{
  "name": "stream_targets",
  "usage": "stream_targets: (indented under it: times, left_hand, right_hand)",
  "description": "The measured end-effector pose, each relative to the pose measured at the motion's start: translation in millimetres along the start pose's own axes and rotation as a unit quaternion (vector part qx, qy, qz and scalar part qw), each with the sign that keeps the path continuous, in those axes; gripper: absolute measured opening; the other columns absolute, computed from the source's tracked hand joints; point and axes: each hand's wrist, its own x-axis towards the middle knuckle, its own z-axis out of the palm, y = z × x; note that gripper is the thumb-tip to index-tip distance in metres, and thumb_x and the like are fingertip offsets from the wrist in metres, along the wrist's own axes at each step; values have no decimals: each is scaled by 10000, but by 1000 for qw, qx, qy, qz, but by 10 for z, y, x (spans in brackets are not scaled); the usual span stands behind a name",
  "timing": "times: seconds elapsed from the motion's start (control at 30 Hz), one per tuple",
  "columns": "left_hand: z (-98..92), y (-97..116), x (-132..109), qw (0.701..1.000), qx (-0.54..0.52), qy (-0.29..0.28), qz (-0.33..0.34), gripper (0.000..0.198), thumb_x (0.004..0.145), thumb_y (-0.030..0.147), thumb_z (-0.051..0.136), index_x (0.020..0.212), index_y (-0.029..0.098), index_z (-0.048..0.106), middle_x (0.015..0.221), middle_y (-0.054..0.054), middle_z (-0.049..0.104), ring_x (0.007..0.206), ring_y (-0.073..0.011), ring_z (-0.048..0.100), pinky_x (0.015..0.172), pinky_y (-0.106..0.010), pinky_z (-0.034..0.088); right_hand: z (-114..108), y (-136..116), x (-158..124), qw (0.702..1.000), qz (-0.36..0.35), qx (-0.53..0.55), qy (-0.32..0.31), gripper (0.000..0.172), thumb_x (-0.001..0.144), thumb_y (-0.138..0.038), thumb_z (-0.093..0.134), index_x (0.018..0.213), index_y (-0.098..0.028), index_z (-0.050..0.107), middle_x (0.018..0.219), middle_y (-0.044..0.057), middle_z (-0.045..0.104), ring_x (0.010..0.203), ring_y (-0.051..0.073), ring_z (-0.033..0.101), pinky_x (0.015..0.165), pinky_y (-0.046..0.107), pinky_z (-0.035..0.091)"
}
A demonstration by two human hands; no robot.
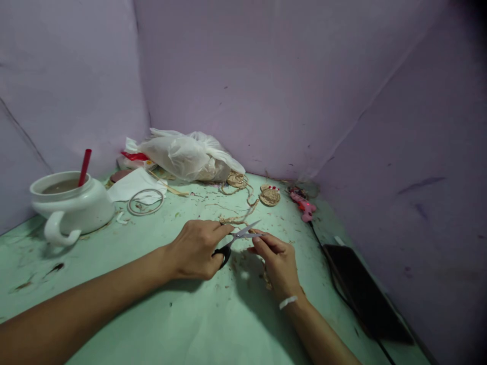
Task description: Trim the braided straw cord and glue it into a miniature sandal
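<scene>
Holding scissors [238, 235] by the handles in the left hand [200, 251], blades parted, over the tabletop [205, 324]. Pinching close to the blade tips with the right hand [280, 259], on something too small to make out, with braided fibre [267, 279] beside the palm. Seemingly done with coiling the red-beaded disc [270, 196] beyond; apparently left with loose braided cord [233, 221] trailing toward another coil [236, 180] by the plastic bag [182, 156].

The left grip [198, 248] hides much of the scissors' handles [227, 254] (the right grip [280, 259], some cord [266, 276]).
</scene>
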Motion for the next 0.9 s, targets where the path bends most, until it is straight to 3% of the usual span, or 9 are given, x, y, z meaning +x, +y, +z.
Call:
stream_targets:
  times: [0.9]
  left_hand:
    - [38,-67,7,998,64,-13,19,532,652,214,458,1182,173,447,851,-67,589,774,-242,566,629,-352,440]
  right_hand:
    - [41,-74,-3,998,44,25,-33,149,574,-253,671,691,-177,723,670,15,674,547,145,603,579,286,519]
